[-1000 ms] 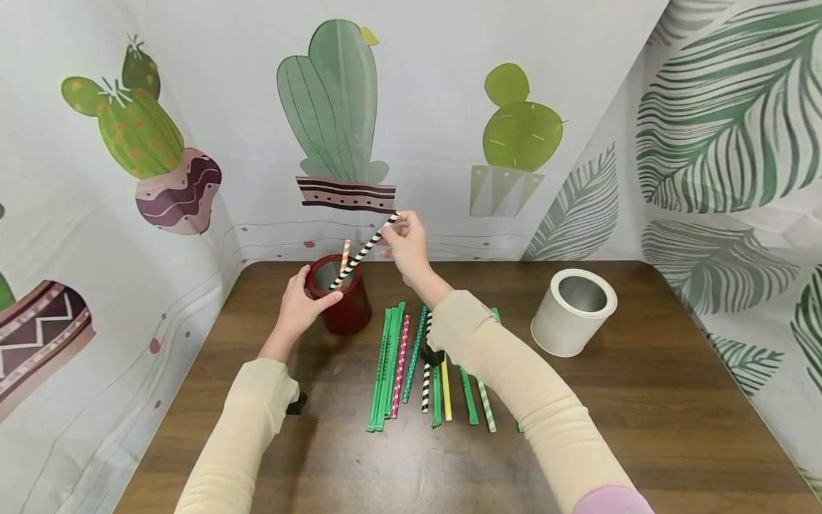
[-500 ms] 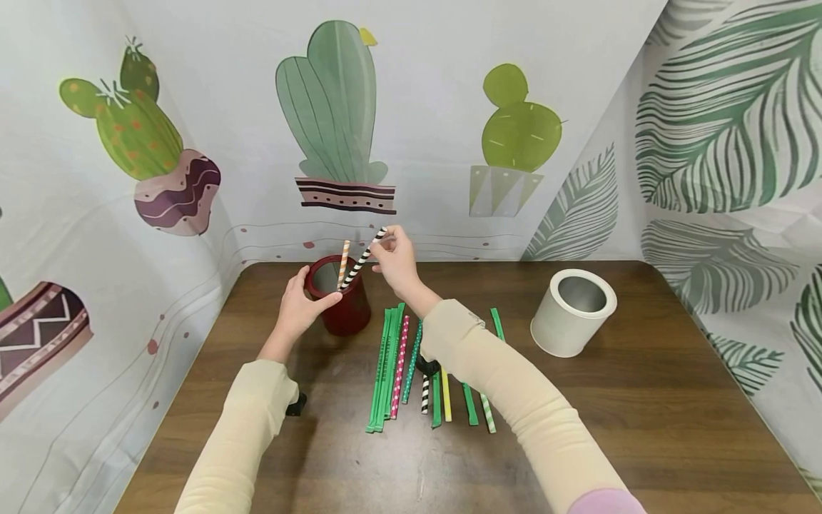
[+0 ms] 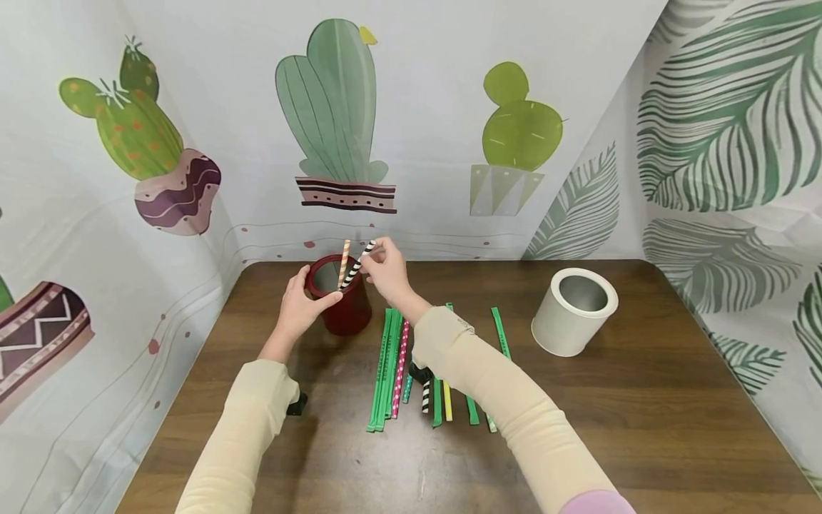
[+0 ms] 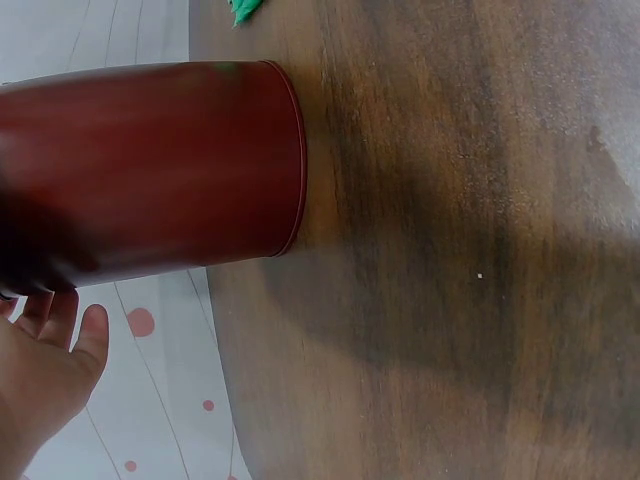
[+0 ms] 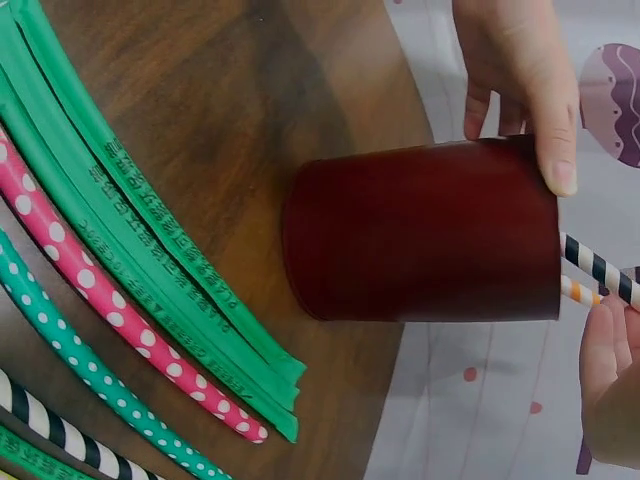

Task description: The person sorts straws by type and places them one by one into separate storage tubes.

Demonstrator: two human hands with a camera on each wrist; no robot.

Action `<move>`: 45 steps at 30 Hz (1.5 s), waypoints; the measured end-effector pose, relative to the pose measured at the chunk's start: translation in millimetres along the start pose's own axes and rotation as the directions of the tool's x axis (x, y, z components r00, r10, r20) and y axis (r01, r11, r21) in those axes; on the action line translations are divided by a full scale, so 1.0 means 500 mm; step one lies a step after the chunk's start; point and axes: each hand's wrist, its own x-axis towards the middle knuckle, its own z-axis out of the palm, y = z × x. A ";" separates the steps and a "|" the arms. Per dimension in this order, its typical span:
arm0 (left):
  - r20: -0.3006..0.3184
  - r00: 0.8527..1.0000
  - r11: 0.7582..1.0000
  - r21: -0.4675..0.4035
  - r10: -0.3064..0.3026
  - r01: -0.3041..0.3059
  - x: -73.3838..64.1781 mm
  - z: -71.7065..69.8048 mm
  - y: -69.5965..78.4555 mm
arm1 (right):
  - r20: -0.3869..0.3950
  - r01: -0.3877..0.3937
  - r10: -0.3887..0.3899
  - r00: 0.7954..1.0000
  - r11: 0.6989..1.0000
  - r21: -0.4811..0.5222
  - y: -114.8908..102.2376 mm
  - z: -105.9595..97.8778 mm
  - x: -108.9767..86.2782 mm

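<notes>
A dark red can (image 3: 349, 314) stands at the back left of the table, and my left hand (image 3: 297, 307) holds it at the rim, thumb on the near side. My right hand (image 3: 388, 273) pinches the upper end of a black-and-white striped paper straw (image 3: 357, 265). This straw slants down into the can's mouth; its lower end is hidden inside. Beside it leans an orange-and-white striped straw (image 3: 344, 260). In the right wrist view both straws stick out past the can's rim, next to the right fingertips (image 5: 600, 340).
Several straws lie in a row mid-table, partly under my right forearm: green-wrapped straws (image 3: 382, 371), a pink dotted one (image 3: 399, 371), a teal dotted one (image 5: 100, 375), another black-and-white one (image 3: 426, 397), a yellow one (image 3: 447, 403). A white can (image 3: 565, 321) stands at the right.
My right hand has moved down and left toward the red can, lowering the black-and-white straw deeper into it. The left hand has stayed on the can.
</notes>
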 end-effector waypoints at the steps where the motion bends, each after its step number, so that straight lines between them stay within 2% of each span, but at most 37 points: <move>1: -0.002 1.000 1.000 0.001 0.001 -0.001 0.000 0.000 0.000 | -0.001 -0.001 0.000 1.000 1.000 -0.015 0.001 0.002 -0.002; 8: 0.006 1.000 1.000 0.009 0.001 -0.001 0.002 0.001 0.000 | 0.054 -0.007 0.012 0.998 0.994 -0.107 0.018 0.006 -0.009; 15: 0.000 1.000 1.000 0.006 0.004 -0.004 0.004 0.001 -0.004 | 0.115 -0.039 0.053 0.992 0.992 -0.123 0.034 -0.002 -0.016; 30: -0.003 1.000 1.000 0.013 0.010 -0.010 0.001 0.000 -0.002 | 0.167 -0.119 0.146 0.975 0.980 -0.161 0.067 -0.080 -0.028; 38: 0.005 1.000 1.000 0.011 0.007 -0.007 0.002 0.001 -0.002 | 0.167 -0.152 0.189 0.968 0.965 -0.213 0.086 -0.119 -0.044; 45: 0.001 1.000 1.000 0.010 0.010 -0.010 0.002 0.001 -0.001 | 0.168 -0.217 0.256 0.952 0.951 -0.221 0.118 -0.150 -0.053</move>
